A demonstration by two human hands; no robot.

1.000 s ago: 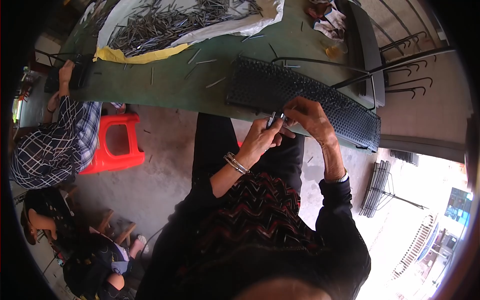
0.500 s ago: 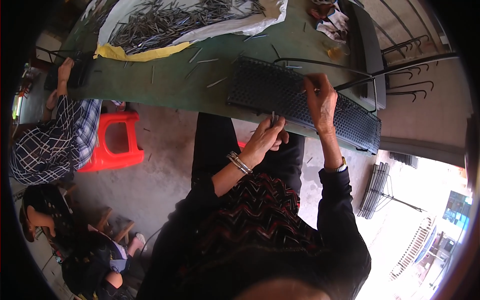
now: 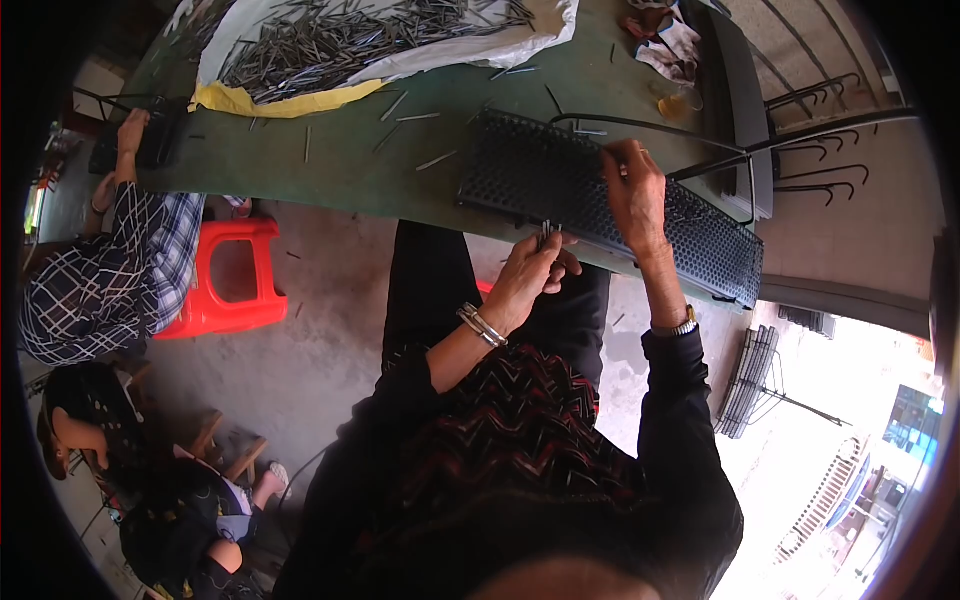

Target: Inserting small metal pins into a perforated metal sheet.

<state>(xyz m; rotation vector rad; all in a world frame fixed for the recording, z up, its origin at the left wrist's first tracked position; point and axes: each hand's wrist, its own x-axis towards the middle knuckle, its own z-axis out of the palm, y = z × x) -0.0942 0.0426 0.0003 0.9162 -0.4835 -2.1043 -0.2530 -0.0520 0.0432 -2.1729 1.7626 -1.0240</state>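
Observation:
A long black perforated rack (image 3: 530, 160) lies slanted along the near edge of the green table. Below its front edge, my left hand (image 3: 522, 284) is closed on a few thin grey metal rods (image 3: 546, 232), their ends sticking up past the thumb. My right hand (image 3: 638, 200) is over the middle of the rack, thumb and fingers pinched close to its holes. Whatever those fingertips hold is too small or hidden to make out. A bent black wire handle (image 3: 650, 127) arches behind the rack.
A white sheet with a yellow edge (image 3: 290, 108) carries a heap of similar rods (image 3: 340, 50). Loose rods lie scattered on the green table (image 3: 250, 165). A patterned cloth (image 3: 670, 50) sits at the far right. At left, a co-worker (image 3: 95, 270) is beside a red stool (image 3: 270, 285).
My right hand has shifted slightly left along the rack, its fingers still pinched. In my left hand the rod ends show a little more above the thumb.

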